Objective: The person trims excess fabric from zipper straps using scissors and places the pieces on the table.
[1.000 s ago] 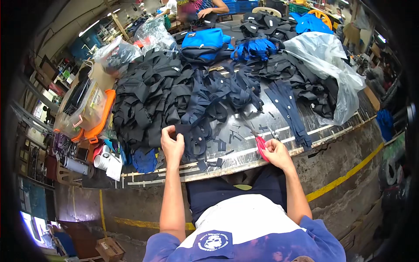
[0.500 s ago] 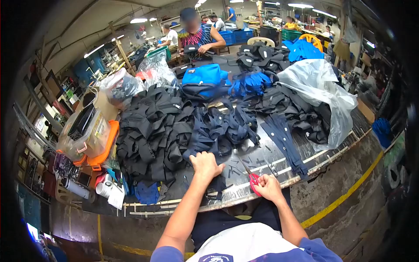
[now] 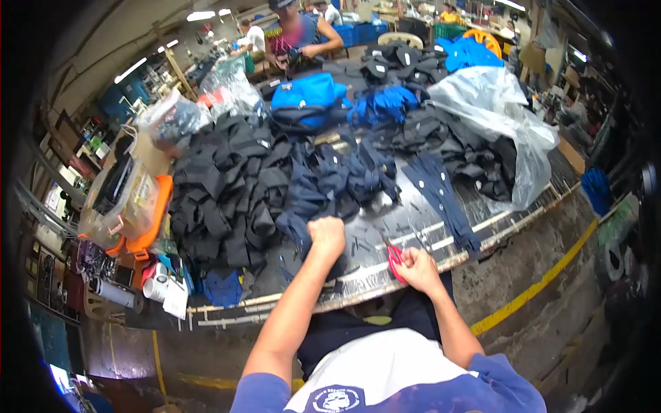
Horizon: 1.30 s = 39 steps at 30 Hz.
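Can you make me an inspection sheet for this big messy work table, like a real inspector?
Surface: dark, shiny table, bare in patches.
Job's things: red scissors; heaped navy straps; black cloth pile left of them.
Clutter: small dark scraps near the scissors; plastic sheet and blue bag farther back.
Left hand: curled beside the navy straps; whether it holds anything is hidden.
Right hand: holding the scissors.
Cables: nothing seen clearly.
Surroundings: person across the table; yellow line on the right.
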{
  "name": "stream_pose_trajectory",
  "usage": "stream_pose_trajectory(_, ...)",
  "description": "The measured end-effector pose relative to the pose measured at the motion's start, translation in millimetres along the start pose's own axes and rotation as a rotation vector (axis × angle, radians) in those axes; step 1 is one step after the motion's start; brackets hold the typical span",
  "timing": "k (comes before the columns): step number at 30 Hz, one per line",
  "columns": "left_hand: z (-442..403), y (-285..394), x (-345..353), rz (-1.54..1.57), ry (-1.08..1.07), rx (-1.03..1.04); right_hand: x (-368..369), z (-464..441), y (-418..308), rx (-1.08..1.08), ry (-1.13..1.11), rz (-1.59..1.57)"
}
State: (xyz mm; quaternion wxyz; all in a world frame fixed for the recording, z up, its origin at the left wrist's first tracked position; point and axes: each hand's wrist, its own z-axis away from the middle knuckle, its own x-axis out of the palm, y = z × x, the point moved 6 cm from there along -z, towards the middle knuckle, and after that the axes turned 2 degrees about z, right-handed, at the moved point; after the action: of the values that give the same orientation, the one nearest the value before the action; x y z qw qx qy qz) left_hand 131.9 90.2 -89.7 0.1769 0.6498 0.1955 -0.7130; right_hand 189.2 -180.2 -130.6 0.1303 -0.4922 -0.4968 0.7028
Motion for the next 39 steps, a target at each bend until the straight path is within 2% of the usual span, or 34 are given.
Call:
stream_pose_trajectory(2, 7.3, 3.7, -13.6, 0.106, 0.12, 0.125, 0.8, 0.3, -1.8, -0.02, -0.01, -0.033)
stream_pose_trajectory(4, 30.0, 5.8, -65.3, 0.648, 0.168, 0.284, 1.9, 3.5, 2.6, -0.062, -0.01, -0.068)
stream_pose_trajectory(6, 46.7, -12.8, -84.0, 1.234, 0.11, 0.285, 10.1, -2.9, 18.8, -0.01, -0.068, -0.244)
stream_pose_trajectory(8, 74.3, -40.4, -99.2, 1.379, 0.285, 0.285, 9.0, -4.1, 23.9, 0.018, -0.095, -0.335)
stream_pose_trajectory(10, 85.7, -85.0, -67.5, 1.479, 0.304, 0.139, 5.2, -0.9, 21.0, 0.027, -0.162, -0.481)
stream_pose_trajectory(14, 106.2, -140.7, -9.1, 1.327, 0.319, 0.147, 7.9, 0.6, 27.3, 0.015, -0.21, -0.631)
stream_pose_trajectory(17, 111.6, -133.8, 16.3, 1.018, 0.01, 0.213, 4.5, 0.4, 21.4, 0.019, -0.217, -0.671)
stream_pose_trajectory(22, 96.7, -121.8, -5.7, 0.963, -0.083, 0.024, 6.4, 1.8, 20.2, 0.044, -0.231, -0.682)
stream_pose_trajectory(25, 77.0, -119.0, -9.8, 1.059, -0.316, 0.085, 7.6, 5.6, 13.9, 0.022, -0.243, -0.687)
stream_pose_trajectory(26, 74.4, -119.5, -17.5, 1.061, -0.313, 0.08, 7.2, 8.3, 7.0, 0.006, -0.252, -0.699)
stream_pose_trajectory(28, 74.8, -110.9, -36.5, 1.179, -0.38, 0.212, 5.2, 15.2, -11.8, -0.011, -0.265, -0.714)
stream_pose_trajectory(30, 72.9, -108.3, -43.2, 1.235, -0.417, 0.278, 7.5, 31.8, -39.2, 0.075, -0.39, -0.675)
stream_pose_trajectory(33, 61.6, -119.9, -39.5, 1.025, -0.498, 0.191, 24.2, 40.6, -58.0, 0.083, -0.486, -0.674)
stream_pose_trajectory(37, 43.8, -130.5, -29.4, 0.893, -0.42, 0.265, 61.6, 47.0, -52.5, -0.06, -0.588, -0.643)
stream_pose_trajectory(39, 47.6, -118.3, -50.3, 0.883, -0.43, 0.327, 61.9, 49.2, -64.7, -0.115, -0.607, -0.604)
